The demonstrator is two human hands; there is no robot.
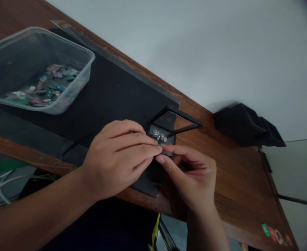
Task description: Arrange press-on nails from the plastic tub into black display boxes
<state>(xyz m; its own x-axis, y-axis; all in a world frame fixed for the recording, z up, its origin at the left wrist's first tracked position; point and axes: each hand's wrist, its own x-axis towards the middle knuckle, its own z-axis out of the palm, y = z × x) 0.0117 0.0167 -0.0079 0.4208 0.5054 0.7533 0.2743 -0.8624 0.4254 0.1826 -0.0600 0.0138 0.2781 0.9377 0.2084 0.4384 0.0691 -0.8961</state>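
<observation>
A small black box (171, 139) with a windowed lid (178, 121) stands with the lid raised. Several small pale pieces (159, 135) lie inside on a grey bed. My left hand (122, 153) reaches over the box's near left corner, fingers pressed together at the tips. A tiny green piece (159, 142) shows right at those fingertips, and they seem to pinch it. Thumb and index finger of my right hand (195, 170) close together at the box's near edge, touching or almost touching the left fingertips. What lies between them is hidden.
A clear plastic tub (87, 75) with many small coloured stones (50, 89) sits at left on a black mat (117, 94). Black boxes (244, 125) stand against the wall at right. Round stickers (272, 233) mark the wooden table (242, 174) near its right corner.
</observation>
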